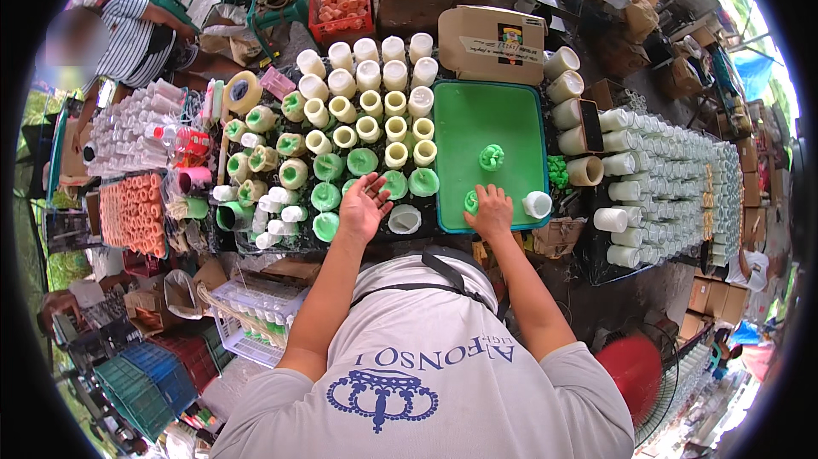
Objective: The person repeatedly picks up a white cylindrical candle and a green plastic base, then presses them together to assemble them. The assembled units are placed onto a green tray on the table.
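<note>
A green tray [490, 114] lies in front of me, toward the right. My right hand [492, 212] reaches over its near edge, palm down, with curled fingers gripping a small green moulded piece [470, 201] by the thumb side. Farther up the tray sits another knobbly green moulded piece [492, 157]. At the near right corner a white cup [537, 204] lies tilted. Left of the tray, my left hand [365, 206] is held palm up above the table, fingers apart and holding nothing. Around it stand several cups with green contents [362, 161] and a whitish cup [405, 219].
Rows of pale cups [368, 75] fill the table's far side. A cardboard box [492, 41] stands behind the tray, and a phone [590, 125] leans on cups to its right. Many glass cups [665, 186] crowd the right; a red fan [630, 374] is near my right arm.
</note>
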Available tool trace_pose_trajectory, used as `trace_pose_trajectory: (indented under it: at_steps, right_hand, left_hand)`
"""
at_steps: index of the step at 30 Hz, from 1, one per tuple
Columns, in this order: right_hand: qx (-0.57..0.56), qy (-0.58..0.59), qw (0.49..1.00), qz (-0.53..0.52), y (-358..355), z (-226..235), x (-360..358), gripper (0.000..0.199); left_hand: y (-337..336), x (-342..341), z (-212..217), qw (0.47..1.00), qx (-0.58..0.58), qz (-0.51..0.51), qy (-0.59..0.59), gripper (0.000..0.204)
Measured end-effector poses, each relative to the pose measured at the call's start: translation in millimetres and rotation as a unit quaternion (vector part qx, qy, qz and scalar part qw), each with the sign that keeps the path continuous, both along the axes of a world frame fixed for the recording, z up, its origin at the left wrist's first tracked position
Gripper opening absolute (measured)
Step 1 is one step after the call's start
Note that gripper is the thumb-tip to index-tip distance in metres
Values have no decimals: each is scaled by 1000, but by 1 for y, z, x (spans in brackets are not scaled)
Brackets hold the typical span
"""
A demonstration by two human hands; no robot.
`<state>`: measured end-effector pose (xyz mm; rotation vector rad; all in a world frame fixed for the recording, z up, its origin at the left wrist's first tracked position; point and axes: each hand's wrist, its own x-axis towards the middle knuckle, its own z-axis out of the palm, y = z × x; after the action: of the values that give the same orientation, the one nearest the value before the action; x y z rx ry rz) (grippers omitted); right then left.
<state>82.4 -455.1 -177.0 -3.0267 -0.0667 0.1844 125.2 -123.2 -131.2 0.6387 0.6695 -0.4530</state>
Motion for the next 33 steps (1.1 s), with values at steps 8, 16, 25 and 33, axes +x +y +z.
trace_pose_trajectory:
  at_steps: [8,16,25,33]
  right_hand:
    - [83,-58,995,10,2,36,4,81]
    - [76,11,994,80,79,27,35,84]
    - [94,39,995,-15,112,-7,52,88]
    - [173,6,984,-35,114,-16,46,84]
  left_hand:
    - [42,-23,-1,995,40,86,8,25]
    - [46,-30,-3,997,27,71,11,26]
    - [51,-41,7,995,95,30,-15,27]
    - [58,-42,10,983,180,-8,-43,23]
